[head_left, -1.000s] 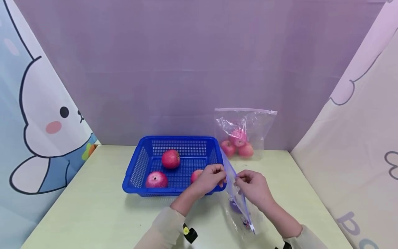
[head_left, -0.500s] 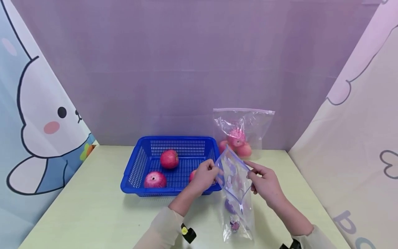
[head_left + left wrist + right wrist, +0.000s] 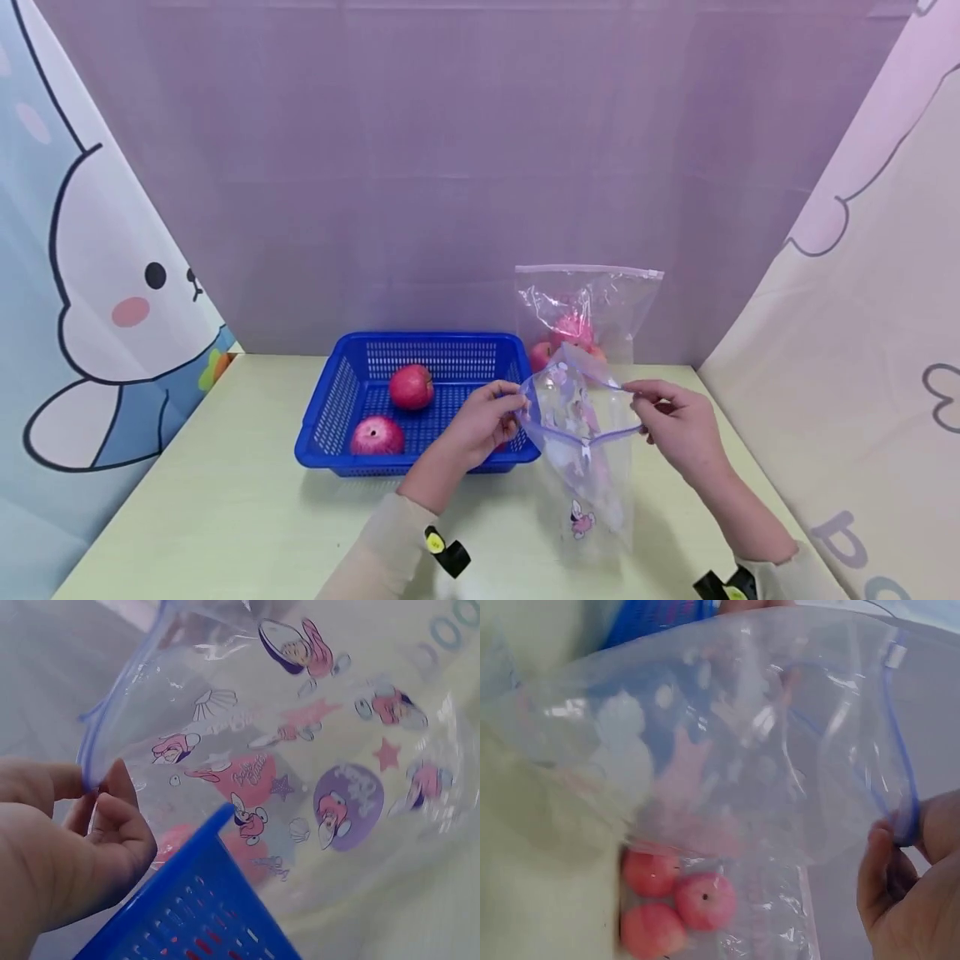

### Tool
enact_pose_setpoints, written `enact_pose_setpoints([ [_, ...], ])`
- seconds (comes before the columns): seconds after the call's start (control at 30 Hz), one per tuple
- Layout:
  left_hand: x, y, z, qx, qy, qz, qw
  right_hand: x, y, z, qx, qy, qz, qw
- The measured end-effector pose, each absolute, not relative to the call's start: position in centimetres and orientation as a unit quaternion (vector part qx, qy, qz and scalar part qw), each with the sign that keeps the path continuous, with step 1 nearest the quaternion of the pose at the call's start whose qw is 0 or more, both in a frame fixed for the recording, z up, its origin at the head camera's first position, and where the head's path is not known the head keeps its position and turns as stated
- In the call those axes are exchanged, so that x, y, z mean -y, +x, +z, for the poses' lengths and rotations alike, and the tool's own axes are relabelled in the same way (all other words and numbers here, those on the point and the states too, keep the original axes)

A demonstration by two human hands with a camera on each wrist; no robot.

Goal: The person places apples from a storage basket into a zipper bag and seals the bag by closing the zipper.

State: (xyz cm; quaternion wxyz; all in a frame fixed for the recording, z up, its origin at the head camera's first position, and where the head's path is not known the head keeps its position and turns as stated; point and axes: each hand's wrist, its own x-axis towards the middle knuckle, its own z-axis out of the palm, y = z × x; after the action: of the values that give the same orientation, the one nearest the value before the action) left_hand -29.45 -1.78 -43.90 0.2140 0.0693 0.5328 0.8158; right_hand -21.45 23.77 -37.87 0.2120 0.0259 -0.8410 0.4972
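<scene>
A clear zip bag point(image 3: 592, 500) with a purple zip rim and printed cartoon figures hangs upright between my two hands, its mouth spread wide. My left hand point(image 3: 482, 425) pinches the left side of the rim between thumb and finger, just over the basket's right edge. On the opposite side, my right hand point(image 3: 681, 427) pinches the rim in the same way. The slider point(image 3: 895, 655) sits at the middle of the rim's near side. Only the prints show on the bag point(image 3: 300, 750), with no fruit inside it.
Left of the bag stands a blue basket point(image 3: 315, 450) with a red apple point(image 3: 411, 387), a streaked apple point(image 3: 377, 435) and a third mostly hidden by my left hand. Behind, a second zip bag point(image 3: 588, 287) holds several apples point(image 3: 705, 900) against the purple backdrop.
The bag's mouth has gone from a narrow slit to a wide opening. My right hand has moved rightward with its side of the rim; my left has shifted slightly left.
</scene>
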Motion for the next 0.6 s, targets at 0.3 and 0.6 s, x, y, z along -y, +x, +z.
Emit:
enact_pose_setpoints([
  [0.3, 2.1, -29.8, -43.2, -0.366, 0.051, 0.890, 0.268, -25.8, -20.6, -35.8, 0.851, 0.047, 0.467, 0.237],
  [0.6, 1.8, -29.9, -42.3, -0.310, 0.036, 0.901, 0.302, -26.1, -19.9, -33.6, 0.875, 0.184, 0.405, 0.192],
])
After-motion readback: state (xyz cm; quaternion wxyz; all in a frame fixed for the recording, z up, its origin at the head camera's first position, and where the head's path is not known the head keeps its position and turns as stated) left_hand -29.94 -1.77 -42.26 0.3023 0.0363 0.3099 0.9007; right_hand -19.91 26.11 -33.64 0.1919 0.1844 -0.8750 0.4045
